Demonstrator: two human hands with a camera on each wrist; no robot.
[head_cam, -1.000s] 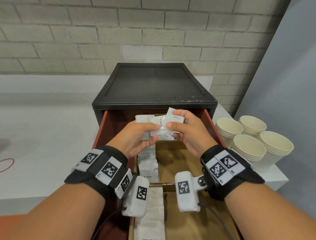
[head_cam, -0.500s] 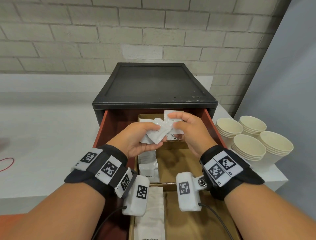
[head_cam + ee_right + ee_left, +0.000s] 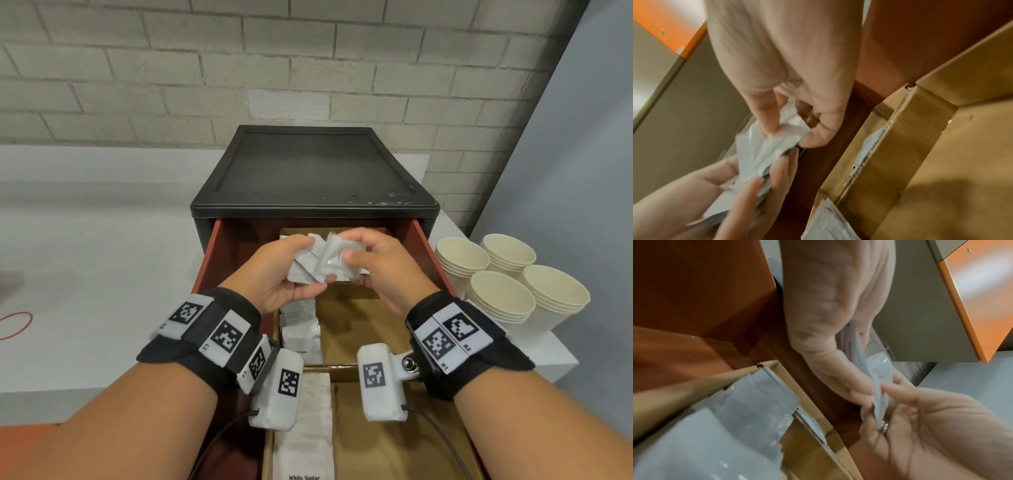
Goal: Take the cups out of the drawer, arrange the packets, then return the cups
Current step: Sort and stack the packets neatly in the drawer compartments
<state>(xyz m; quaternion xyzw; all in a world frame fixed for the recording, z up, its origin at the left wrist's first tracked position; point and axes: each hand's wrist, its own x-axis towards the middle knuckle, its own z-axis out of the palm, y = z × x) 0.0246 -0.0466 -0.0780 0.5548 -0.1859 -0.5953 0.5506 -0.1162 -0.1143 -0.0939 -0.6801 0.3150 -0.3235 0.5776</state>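
Both hands hold one bunch of small white packets (image 3: 325,265) above the back of the open red-brown drawer (image 3: 210,260). My left hand (image 3: 298,269) cups the bunch from the left and below, thumb under it. My right hand (image 3: 346,251) pinches the front packets from the right. The right wrist view shows the packets (image 3: 764,151) fanned between both hands, and the left wrist view shows them (image 3: 879,382) edge-on. More packets lie in the drawer's left cardboard lane, one marked Cream (image 3: 301,337), one marked White Sugar (image 3: 303,442). Stacked paper cups (image 3: 503,287) stand on the counter right of the drawer.
The black cabinet (image 3: 311,171) sits on a white counter (image 3: 85,274) against a brick wall. Cardboard dividers (image 3: 370,329) split the drawer. A red rubber band (image 3: 15,325) lies at the far left. The counter ends just right of the cups.
The bunch stays between both hands over the drawer. The packets, spread flatter a second ago, are now gathered tighter, and the right hand's fingers have curled over the front of them.
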